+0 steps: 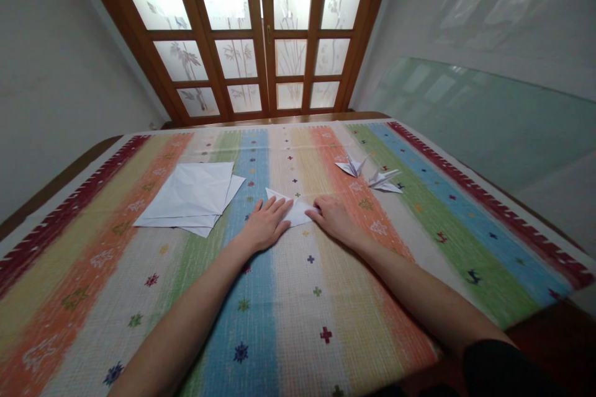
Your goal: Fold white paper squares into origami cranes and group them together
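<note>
A folded piece of white paper (298, 213) lies on the striped tablecloth in front of me, its pointed tip showing beyond my fingers. My left hand (266, 223) rests flat over the paper's left part, with fingers stretched out. At the paper's right corner, my right hand (333, 217) has its fingers curled, with thumb and forefinger pinching the edge. Part of the paper is hidden under my left palm.
To the left lies a loose stack of white paper sheets (195, 192). Two folded paper cranes (352, 166) stand at the right, beyond my right hand. The striped tablecloth (298, 322) covers the table. A wood-framed glass door (265, 31) stands behind it.
</note>
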